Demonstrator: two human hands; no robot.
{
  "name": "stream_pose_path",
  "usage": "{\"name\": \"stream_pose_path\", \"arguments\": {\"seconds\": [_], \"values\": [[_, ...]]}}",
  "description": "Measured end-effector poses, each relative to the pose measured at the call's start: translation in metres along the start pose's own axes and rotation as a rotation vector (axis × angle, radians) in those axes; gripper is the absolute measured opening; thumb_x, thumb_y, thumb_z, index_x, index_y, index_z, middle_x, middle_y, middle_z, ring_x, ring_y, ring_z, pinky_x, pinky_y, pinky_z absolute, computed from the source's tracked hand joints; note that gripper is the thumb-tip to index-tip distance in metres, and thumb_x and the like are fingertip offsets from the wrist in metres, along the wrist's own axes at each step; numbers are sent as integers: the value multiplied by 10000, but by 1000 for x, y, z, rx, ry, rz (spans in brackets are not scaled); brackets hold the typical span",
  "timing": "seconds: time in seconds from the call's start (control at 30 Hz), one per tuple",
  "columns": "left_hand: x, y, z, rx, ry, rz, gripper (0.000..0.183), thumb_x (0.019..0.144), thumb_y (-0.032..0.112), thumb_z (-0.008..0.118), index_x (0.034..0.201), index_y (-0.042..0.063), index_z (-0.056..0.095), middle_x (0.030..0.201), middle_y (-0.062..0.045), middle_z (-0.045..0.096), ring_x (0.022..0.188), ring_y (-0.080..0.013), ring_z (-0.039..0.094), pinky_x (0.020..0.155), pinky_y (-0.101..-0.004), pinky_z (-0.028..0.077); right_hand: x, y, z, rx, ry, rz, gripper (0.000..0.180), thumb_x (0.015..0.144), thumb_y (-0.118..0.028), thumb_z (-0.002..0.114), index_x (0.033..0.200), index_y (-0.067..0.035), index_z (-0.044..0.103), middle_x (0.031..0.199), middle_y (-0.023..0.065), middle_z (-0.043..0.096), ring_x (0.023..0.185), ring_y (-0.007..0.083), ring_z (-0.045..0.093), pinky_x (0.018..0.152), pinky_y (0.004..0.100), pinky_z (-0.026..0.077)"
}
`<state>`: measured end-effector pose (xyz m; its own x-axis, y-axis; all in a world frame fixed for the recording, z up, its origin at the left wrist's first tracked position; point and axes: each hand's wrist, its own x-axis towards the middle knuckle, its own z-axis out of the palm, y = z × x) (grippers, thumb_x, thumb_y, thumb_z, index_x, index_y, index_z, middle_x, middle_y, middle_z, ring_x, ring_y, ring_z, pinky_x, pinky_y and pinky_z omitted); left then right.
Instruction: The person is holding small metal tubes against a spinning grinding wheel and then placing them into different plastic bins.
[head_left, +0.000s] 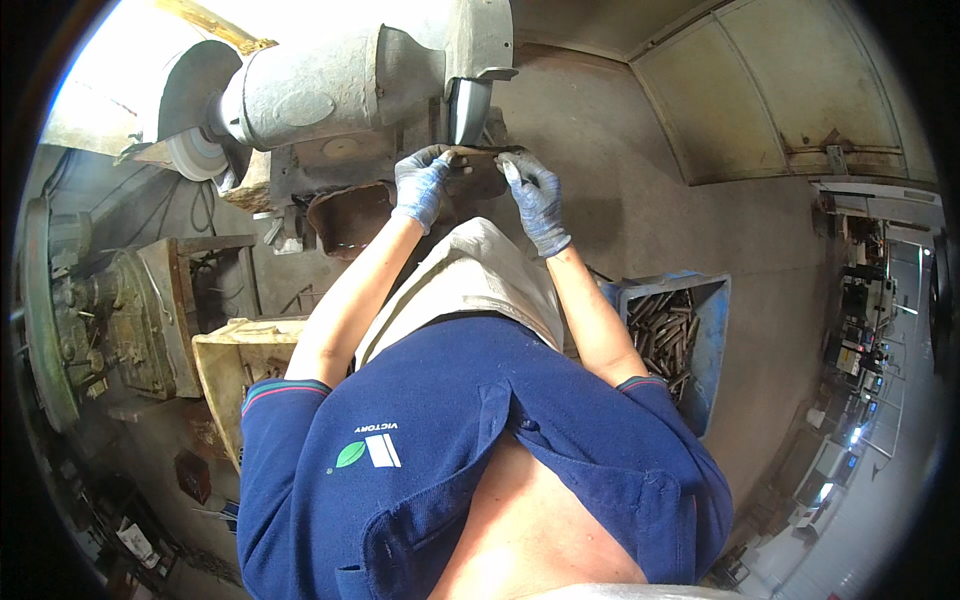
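Observation:
In blue-and-grey work gloves, my left hand (422, 186) and my right hand (537, 196) are held a little apart in front of a bench grinder (315, 90). A thin dark metal piece (481, 151) spans the gap, its ends pinched between the thumb and fingers of each hand. Directly beyond it is the lower face of the right-hand grinding wheel (469, 112), pale and blurred under its guard. The piece sits right at the wheel's lower edge; I cannot tell whether they touch. My fingers hide the ends of the piece.
A second wheel (197, 154) is on the grinder's left end. Below the motor hangs a rusty metal tray (351, 221). A blue crate (711, 330) of metal rods stands at my right, a yellowish crate (217, 367) at my left. Old machinery (139, 322) stands further left.

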<state>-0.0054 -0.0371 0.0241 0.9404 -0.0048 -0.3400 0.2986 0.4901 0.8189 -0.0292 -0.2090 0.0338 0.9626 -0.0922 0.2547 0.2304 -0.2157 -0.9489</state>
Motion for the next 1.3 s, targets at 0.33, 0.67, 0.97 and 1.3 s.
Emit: {"name": "stream_pose_path", "arguments": {"seconds": [0.33,0.67,0.97,1.3], "values": [[3,11,-27,34,93,28,93,883,30,575,944,-27,615,810,-108,667,700,-175,649,646,-270,525,-2,13,38,65,1,42,109,814,-101,678,874,-10,682,843,78,672,766,123,612,692,265,475],[17,-10,-6,34,22,-8,116,883,25,569,935,-69,615,811,-129,661,711,-195,656,635,-300,563,-1,32,9,58,62,154,149,834,-162,678,859,-15,690,762,17,662,711,72,548,673,259,466],[16,1,-30,95,100,27,89,880,46,586,909,-22,635,790,-89,658,676,-171,643,575,-267,519,0,25,42,264,39,230,140,835,-146,683,804,-10,680,712,-47,603,677,41,495,644,242,447],[12,10,-52,43,55,90,117,882,56,590,958,-33,597,848,-103,664,715,-159,651,602,-242,528,-4,22,58,236,-13,106,98,815,-88,674,882,-18,689,881,54,670,875,137,612,812,275,472]]}}
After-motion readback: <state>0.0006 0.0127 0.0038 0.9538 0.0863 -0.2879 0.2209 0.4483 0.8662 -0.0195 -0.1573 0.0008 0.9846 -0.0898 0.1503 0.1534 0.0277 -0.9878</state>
